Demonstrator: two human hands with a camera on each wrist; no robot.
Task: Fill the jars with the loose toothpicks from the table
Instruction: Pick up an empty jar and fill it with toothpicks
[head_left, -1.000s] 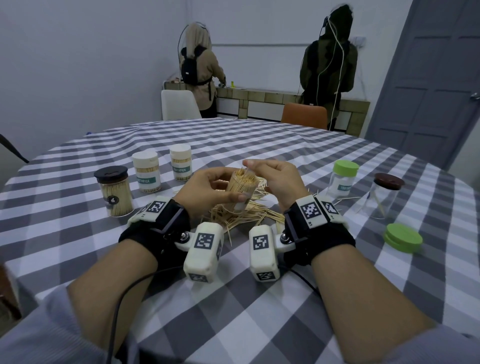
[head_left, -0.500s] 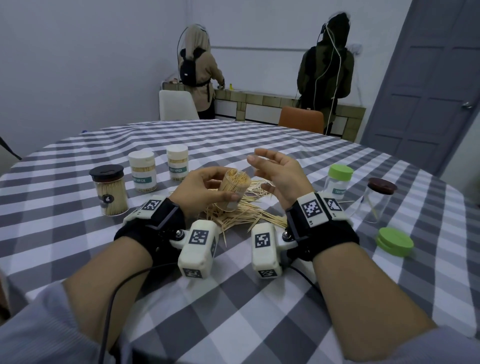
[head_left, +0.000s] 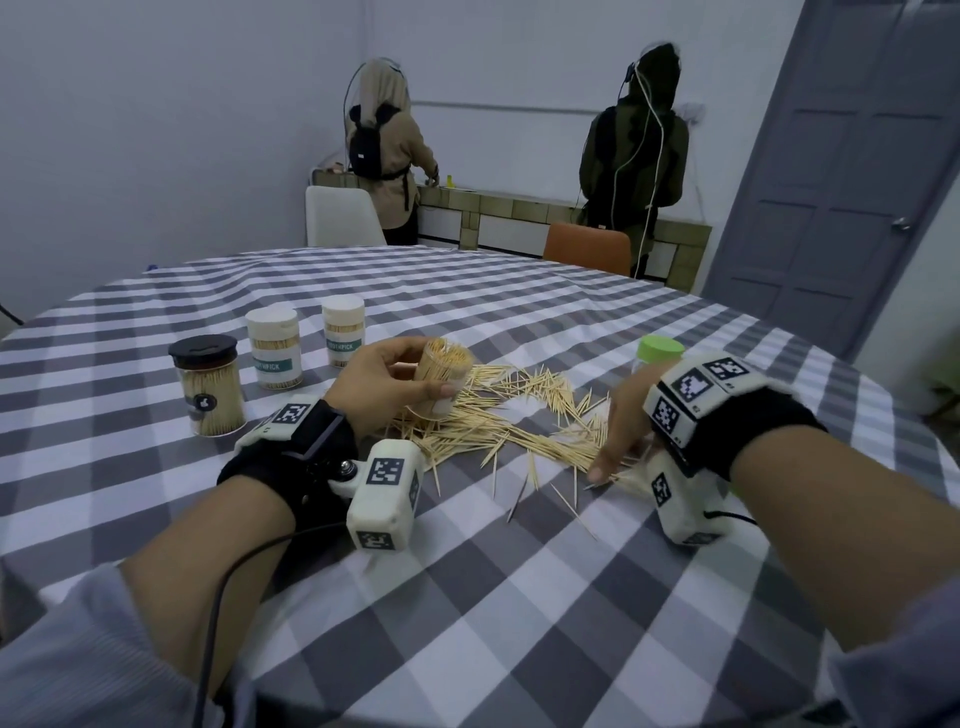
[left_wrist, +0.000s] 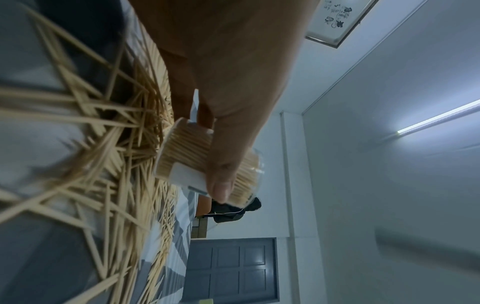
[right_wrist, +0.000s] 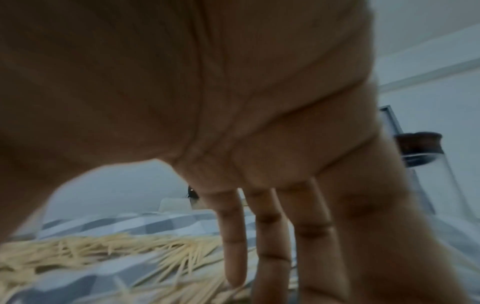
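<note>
Here, on a round table (head_left: 467, 597) covered in grey-and-white check, we start at the far left with a black-lidded jar (head_left: 208, 387) packed with toothpicks, then two white-capped jars (head_left: 272, 348) standing just beside each other. Next comes our left hand (head_left: 387, 387), fingers and thumb curled round an open clear jar (head_left: 441, 379) held tilted above the table; it looks nearly full, toothpick tips crowding its mouth. Beneath and to the right of it the loose toothpicks (head_left: 498, 421) lie scattered in a wide heap on the cloth. Further right, our right hand (head_left: 621, 434) reaches down with straight, relaxed fingers, tips touching the near edge of the heap and holding nothing yet. Behind it stands a green-lidded jar (head_left: 660, 351). We judge the step to be gathering another bunch; the next move calls for pinching a small aligned bundle and feeding it into the held jar without spilling what is there.
</note>
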